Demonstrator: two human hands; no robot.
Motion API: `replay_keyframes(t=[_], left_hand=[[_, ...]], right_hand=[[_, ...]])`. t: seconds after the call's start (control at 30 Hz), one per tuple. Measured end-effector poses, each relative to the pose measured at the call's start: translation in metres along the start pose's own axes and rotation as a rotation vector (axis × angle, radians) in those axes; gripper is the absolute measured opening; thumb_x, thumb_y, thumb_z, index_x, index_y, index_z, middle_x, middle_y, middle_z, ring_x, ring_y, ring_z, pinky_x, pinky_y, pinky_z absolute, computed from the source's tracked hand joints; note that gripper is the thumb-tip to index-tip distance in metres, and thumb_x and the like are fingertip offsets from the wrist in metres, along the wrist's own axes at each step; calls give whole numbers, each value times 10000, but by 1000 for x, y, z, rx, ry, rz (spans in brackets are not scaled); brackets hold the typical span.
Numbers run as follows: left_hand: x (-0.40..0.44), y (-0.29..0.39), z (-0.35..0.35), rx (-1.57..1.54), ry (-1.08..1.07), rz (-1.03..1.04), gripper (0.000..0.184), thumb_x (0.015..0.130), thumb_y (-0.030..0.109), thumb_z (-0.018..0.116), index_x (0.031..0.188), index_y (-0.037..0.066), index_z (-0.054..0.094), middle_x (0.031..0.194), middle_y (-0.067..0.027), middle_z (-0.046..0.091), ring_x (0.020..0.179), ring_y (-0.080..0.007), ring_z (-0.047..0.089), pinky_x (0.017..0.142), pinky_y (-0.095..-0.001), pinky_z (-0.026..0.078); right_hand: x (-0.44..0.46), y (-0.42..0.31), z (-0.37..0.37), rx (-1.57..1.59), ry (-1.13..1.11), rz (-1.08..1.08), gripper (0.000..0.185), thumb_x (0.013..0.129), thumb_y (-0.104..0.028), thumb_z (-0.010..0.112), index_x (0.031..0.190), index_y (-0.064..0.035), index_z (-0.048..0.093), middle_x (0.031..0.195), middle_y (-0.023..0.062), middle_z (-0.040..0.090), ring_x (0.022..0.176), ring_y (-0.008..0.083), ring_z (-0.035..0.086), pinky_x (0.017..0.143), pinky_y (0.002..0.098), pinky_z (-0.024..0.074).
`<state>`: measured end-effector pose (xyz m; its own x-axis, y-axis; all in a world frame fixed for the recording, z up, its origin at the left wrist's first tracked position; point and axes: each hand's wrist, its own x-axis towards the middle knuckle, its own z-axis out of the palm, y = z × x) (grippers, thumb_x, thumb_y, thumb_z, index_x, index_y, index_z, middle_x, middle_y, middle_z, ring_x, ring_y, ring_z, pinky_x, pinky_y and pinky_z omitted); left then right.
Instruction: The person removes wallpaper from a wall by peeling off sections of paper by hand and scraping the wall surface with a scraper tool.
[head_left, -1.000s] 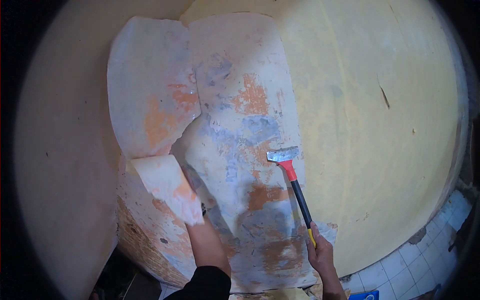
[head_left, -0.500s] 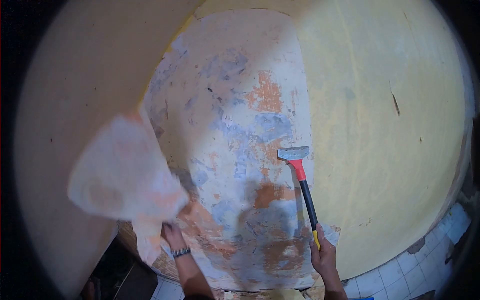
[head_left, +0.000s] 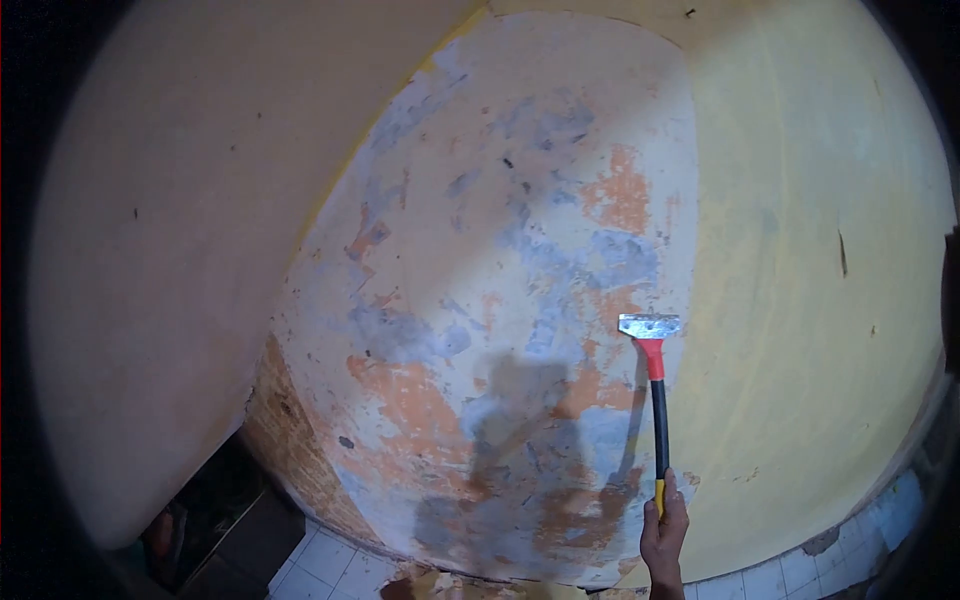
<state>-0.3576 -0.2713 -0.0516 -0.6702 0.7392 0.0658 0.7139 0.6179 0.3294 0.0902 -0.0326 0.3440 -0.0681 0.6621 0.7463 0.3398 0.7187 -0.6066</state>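
My right hand (head_left: 665, 530) is closed around the yellow lower grip of a long-handled scraper (head_left: 660, 430). The scraper has a black shaft, a red neck and a wide metal blade head (head_left: 649, 326). It points upward in front of the stripped wall patch (head_left: 480, 220), close to that patch's right border. Whether the blade touches the wall I cannot tell. Mottled white, grey-blue and orange areas cover the patch. My left hand does not show.
Yellow covering (head_left: 790, 330) remains on the wall to the right, and a plain wall (head_left: 150, 300) rises on the left. Scraps (head_left: 445, 583) lie at the wall's foot by white floor tiles (head_left: 335, 565). A dark box-like object (head_left: 245, 545) stands at lower left.
The large pale peeled sheet and my left hand, which was at it, have left the view. The view has turned left. My right hand still holds the scraper.
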Motion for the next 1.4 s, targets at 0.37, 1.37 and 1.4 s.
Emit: replay_keyframes(t=[0.37,1.37,1.4], left_hand=[[17,213,-30,-246,-598,701,684,877,447,610,1418,80,407,1333,-220,536,1187,-366,546,983,-436,439],[43,15,18,-370,-287,414,451,887,353,570,1282,133,569,1206,-191,618,1092,-286,602,978,-464,450],[44,8,17,-369,-264,402,447,888,351,568,1279,135,572,1201,-191,621,1089,-282,604,978,-465,450]], right_hand=[[63,-53,9,-21,89,-358,462,914,-47,521,1349,90,452,855,147,557,704,213,507,634,324,417],[313,-199,132,152,127,-528,434,950,-172,541,1365,-47,515,1115,226,649,964,255,652,868,334,477],[309,-196,136,228,144,-490,441,954,-175,545,1370,-38,507,1186,235,631,998,245,644,885,323,467]])
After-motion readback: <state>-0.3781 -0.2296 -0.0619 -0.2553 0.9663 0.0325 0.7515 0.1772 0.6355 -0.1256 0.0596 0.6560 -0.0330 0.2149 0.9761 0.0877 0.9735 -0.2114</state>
